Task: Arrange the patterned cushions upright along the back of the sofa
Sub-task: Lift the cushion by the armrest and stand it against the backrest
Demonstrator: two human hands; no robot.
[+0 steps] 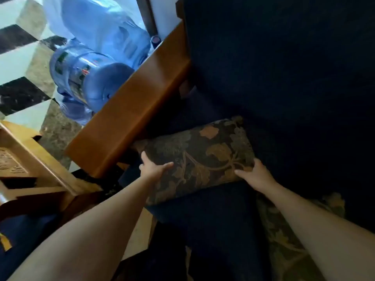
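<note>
A dark floral patterned cushion leans on the navy sofa seat next to the wooden armrest, in front of the dark sofa back. My left hand grips its left edge, fingers wrapped over the fabric. My right hand holds its lower right corner. A second patterned cushion lies flat on the seat at the lower right, partly under my right forearm.
Large blue water bottles stand on the checkered tile floor beyond the armrest. A carved wooden table sits at the left. Another wooden armrest and navy seat show at the lower left.
</note>
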